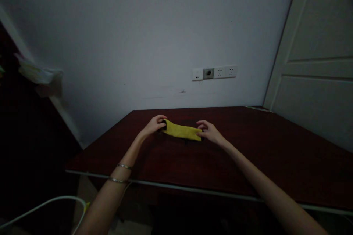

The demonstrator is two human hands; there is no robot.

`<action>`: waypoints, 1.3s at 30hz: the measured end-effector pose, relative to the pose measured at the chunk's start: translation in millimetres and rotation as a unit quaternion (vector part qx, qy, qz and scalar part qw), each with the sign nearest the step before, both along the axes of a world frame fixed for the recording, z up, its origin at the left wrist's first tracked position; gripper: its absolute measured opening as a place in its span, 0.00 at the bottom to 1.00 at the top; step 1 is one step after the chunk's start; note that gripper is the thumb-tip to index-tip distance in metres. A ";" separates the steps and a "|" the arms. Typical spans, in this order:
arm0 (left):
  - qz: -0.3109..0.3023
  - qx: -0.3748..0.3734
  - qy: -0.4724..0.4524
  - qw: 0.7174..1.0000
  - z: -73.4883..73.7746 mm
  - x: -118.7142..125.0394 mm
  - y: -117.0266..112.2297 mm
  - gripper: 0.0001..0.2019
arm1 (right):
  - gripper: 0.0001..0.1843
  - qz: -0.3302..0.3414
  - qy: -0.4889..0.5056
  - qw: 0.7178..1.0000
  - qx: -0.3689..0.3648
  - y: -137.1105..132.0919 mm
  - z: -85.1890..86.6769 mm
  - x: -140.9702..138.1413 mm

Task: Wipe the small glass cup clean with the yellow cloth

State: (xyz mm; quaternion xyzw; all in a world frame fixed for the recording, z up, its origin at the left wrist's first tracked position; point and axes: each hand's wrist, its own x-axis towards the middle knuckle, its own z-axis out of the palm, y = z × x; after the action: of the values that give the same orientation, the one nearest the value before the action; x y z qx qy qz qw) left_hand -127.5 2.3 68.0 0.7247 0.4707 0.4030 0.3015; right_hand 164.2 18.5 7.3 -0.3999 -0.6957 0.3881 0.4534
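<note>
A long strip of yellow cloth (183,131), folded or rolled and dark at both ends, is stretched sideways just over or on the dark red table (176,165). My left hand (155,124) grips its left end, the thumb by the dark opening there. At the other end, my right hand (209,131) has its thumb and fingers closed around the corner. The strip slopes slightly down to the right. Its underside is hidden, and I cannot tell whether it touches the tabletop.
Behind the table stands a pale wall with a row of sockets (214,73). A white panelled door (317,66) is on the right. A white cable (60,198) curves at lower left, and a pale crumpled bag-like item (41,75) is at far left.
</note>
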 end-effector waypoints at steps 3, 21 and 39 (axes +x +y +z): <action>0.016 -0.049 0.002 0.999 1.4 -31.7 -21.8 0.27 | 0.26 0.014 0.014 1.000 -0.002 6.6 9.4 -13.1; 0.239 -0.046 0.356 0.902 -38.1 -85.5 -31.7 0.14 | 0.16 0.012 -0.342 0.930 0.131 30.1 15.9 -111.4; 0.338 -0.028 0.445 0.829 -34.6 -62.2 -21.3 0.10 | 0.14 -0.112 -0.437 0.882 0.135 29.0 8.1 -138.1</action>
State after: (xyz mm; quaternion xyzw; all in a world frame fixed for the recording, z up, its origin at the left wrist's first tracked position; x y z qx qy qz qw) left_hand -189.7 -19.0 33.4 0.6126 0.7804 0.0999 -0.0750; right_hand 26.1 47.6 15.4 -0.5387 -0.8196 0.0227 0.1936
